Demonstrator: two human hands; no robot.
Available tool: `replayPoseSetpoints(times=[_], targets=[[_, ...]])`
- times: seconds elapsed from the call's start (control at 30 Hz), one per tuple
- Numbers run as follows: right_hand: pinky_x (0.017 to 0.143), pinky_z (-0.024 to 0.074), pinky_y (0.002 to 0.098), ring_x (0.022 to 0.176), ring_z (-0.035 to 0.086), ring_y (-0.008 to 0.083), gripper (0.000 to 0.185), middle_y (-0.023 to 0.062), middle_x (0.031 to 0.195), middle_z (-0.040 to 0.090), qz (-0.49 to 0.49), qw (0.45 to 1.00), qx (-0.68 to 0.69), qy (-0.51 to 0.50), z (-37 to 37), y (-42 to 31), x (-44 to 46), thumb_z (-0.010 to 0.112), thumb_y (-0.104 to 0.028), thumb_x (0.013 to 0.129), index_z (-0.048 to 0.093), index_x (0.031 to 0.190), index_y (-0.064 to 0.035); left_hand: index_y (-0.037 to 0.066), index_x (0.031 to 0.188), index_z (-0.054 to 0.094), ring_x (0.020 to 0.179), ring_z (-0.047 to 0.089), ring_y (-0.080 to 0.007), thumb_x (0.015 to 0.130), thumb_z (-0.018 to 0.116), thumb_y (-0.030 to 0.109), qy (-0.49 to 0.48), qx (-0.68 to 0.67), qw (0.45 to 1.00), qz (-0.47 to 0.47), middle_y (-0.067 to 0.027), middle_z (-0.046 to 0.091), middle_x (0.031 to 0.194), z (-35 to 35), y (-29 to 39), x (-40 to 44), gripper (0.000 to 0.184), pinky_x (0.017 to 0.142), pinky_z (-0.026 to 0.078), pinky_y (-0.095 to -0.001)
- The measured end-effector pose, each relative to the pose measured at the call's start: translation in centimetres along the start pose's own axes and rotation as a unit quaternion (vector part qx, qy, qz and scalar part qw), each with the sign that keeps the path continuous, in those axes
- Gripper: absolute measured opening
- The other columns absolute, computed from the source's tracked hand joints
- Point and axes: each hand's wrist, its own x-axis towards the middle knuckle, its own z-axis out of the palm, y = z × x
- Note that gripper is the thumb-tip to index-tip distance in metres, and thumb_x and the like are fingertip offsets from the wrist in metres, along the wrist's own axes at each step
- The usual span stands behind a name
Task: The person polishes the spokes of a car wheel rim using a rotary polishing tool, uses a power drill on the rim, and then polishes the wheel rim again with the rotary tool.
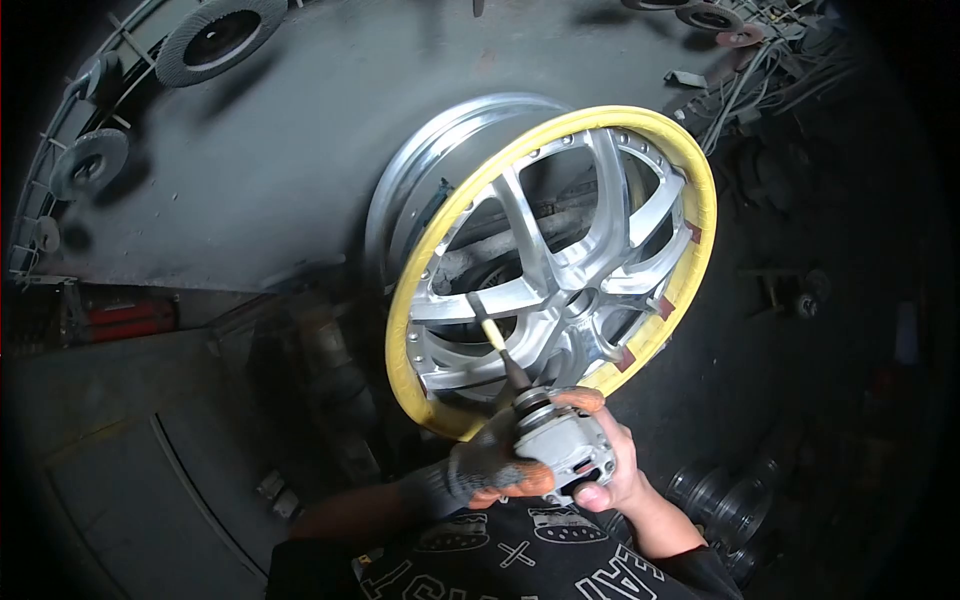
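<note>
In the head view, a silver alloy wheel [530, 290] with several spokes stands tilted in front of me, its outer rim covered in yellow tape [700, 200]. My left hand [495, 470], in a grey and orange glove, is wrapped round the grey body of a power tool [565, 440]. On the tool's other side, my right hand [618, 455] grips the same body, with bare skin at the thumb and orange on a fingertip. The tool's thin shaft [492, 332] points up at the wheel, its tip over a left spoke; contact cannot be made out.
Round abrasive discs [220, 40] hang on a rack along the grey wall at the upper left. Cables [745, 90] bunch at the upper right. Below right lie more wheels [730, 505]. A red object [130, 318] sits on the left. Dark red patches [665, 308] stick to the wheel's rim.
</note>
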Motion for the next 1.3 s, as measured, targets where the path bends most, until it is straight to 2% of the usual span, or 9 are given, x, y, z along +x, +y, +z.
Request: replayPoseSetpoints(times=[0.07, 0.13, 0.23, 0.33, 0.4, 0.67, 0.87, 1.23, 1.3], targets=[[0.093, 0.0508, 0.0389, 0.105, 0.066, 0.0327, 0.097, 0.0227, 0.119, 0.062, -0.022, 1.000, -0.004, -0.004, 1.2, -0.6, 0.8, 0.070, -0.062, 0.073, 0.046, 0.135, 0.0084, 0.005, 0.145, 0.044, 0.091, 0.057, -0.0078, 0.069, 0.084, 0.017, 0.002, -0.020, 1.000, 0.017, -0.0025, 0.059, 0.111, -0.5, 0.0, -1.4, 0.088, 0.074, 0.047, -0.0231], [0.091, 0.0509, 0.0380, 0.103, 0.067, 0.0319, 0.099, 0.0224, 0.117, 0.063, -0.008, 1.000, -0.011, -0.023, 1.8, -1.1, 1.0, 0.070, -0.064, 0.073, 0.045, 0.134, 0.0107, 0.003, 0.148, 0.039, 0.117, 0.054, -0.0147, 0.062, 0.093, 0.037, 0.014, -0.029, 0.999, 0.042, -0.0067, 0.056, 0.130, 0.7, 1.5, -2.1, 0.108, 0.097, 0.045, -0.0310], [0.090, 0.0516, 0.0385, 0.102, 0.067, 0.0326, 0.099, 0.0229, 0.116, 0.063, -0.019, 0.999, -0.030, -0.016, 1.7, -2.1, 1.6, 0.070, -0.063, 0.072, 0.046, 0.134, 0.0103, -0.004, 0.147, 0.033, 0.134, 0.045, -0.0212, 0.066, 0.087, 0.051, -0.011, -0.002, 0.999, 0.043, -0.0144, 0.044, 0.146, 0.7, 2.0, -2.0, 0.113, 0.110, 0.038, -0.0390], [0.089, 0.0528, 0.0399, 0.100, 0.068, 0.0349, 0.097, 0.0239, 0.117, 0.063, -0.010, 0.999, -0.037, 0.007, 0.5, -2.1, 0.4, 0.071, -0.063, 0.072, 0.047, 0.132, 0.0094, -0.006, 0.148, 0.029, 0.129, 0.050, -0.0207, 0.067, 0.076, 0.071, 0.024, -0.003, 0.999, 0.034, -0.0143, 0.047, 0.142, 1.4, 0.4, -0.4, 0.121, 0.109, 0.040, -0.0374], [0.087, 0.0548, 0.0413, 0.098, 0.070, 0.0381, 0.095, 0.0236, 0.114, 0.065, -0.028, 0.997, -0.067, 0.022, -0.7, -2.5, 0.1, 0.070, -0.063, 0.074, 0.047, 0.132, 0.0083, -0.005, 0.149, 0.029, 0.125, 0.054, -0.0211, 0.070, 0.061, 0.084, -0.047, 0.030, 0.998, 0.030, -0.0137, 0.051, 0.138, 2.6, 1.6, 0.8, 0.123, 0.108, 0.040, -0.0358], [0.085, 0.0540, 0.0371, 0.094, 0.071, 0.0312, 0.097, 0.0215, 0.106, 0.069, 0.016, 0.997, -0.055, 0.055, -3.4, -1.0, -0.4, 0.064, -0.065, 0.076, 0.045, 0.137, 0.0073, -0.004, 0.136, 0.049, 0.121, 0.056, -0.0228, 0.086, 0.061, 0.065, -0.035, -0.084, 0.996, 0.023, -0.0147, 0.055, 0.133, 2.4, 0.2, 4.9, 0.086, 0.106, 0.042, -0.0371], [0.087, 0.0538, 0.0369, 0.097, 0.071, 0.0314, 0.097, 0.0222, 0.112, 0.067, 0.017, 0.997, -0.047, 0.053, -3.1, -0.2, -0.2, 0.064, -0.064, 0.076, 0.044, 0.138, 0.0077, -0.002, 0.135, 0.049, 0.120, 0.057, -0.0222, 0.089, 0.062, 0.054, -0.046, -0.101, 0.994, 0.019, -0.0143, 0.055, 0.132, 1.5, -0.1, 5.0, 0.074, 0.105, 0.044, -0.0366], [0.088, 0.0535, 0.0431, 0.097, 0.069, 0.0401, 0.096, 0.0256, 0.110, 0.066, -0.018, 0.996, -0.087, -0.006, 0.2, -1.9, 0.9, 0.067, -0.059, 0.073, 0.043, 0.137, 0.0078, -0.003, 0.137, 0.047, 0.125, 0.053, -0.0237, 0.084, 0.069, 0.051, -0.035, -0.142, 0.989, -0.005, -0.0138, 0.047, 0.142, 0.9, 1.2, 0.0, 0.078, 0.108, 0.041, -0.0373], [0.087, 0.0538, 0.0436, 0.096, 0.069, 0.0402, 0.094, 0.0257, 0.109, 0.066, -0.011, 0.996, -0.091, -0.013, 1.0, -2.6, 1.1, 0.068, -0.057, 0.073, 0.043, 0.137, 0.0074, 0.003, 0.134, 0.051, 0.110, 0.059, -0.0170, 0.090, 0.066, 0.043, -0.051, -0.157, 0.985, 0.042, -0.0096, 0.059, 0.120, 0.9, 1.8, -0.8, 0.062, 0.096, 0.048, -0.0320]])
